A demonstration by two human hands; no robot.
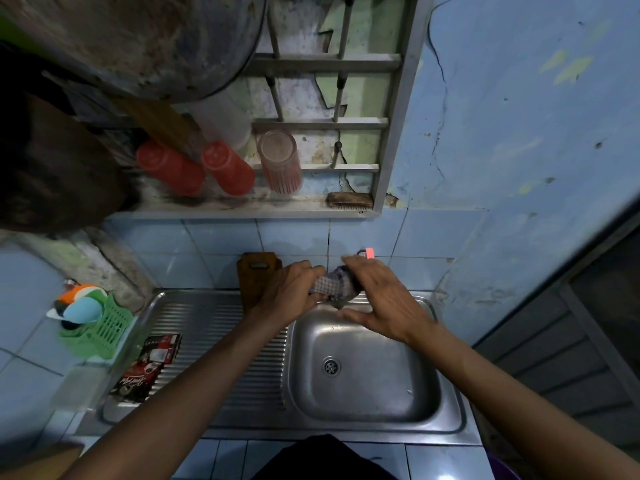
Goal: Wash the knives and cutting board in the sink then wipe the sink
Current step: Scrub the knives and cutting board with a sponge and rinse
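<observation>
Brushed, dully shining metal sink (363, 386) with ribbed drainboard; woven checked cloth (334, 287); dark matt wooden cutting board (254, 275); glossy blue wall tiles (214, 244); green plastic basket (104, 327).

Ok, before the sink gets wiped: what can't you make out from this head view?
- Knives: none in view, so washed or not is unknown.
- Cutting board: lower part hidden by the left hand.
- Tap: covered by the cloth and right hand; only a red tip shows.
- Cloth: bunched between both hands; wet or dry can't be told.
- Sink: any film on the basin is too faint to judge.
</observation>
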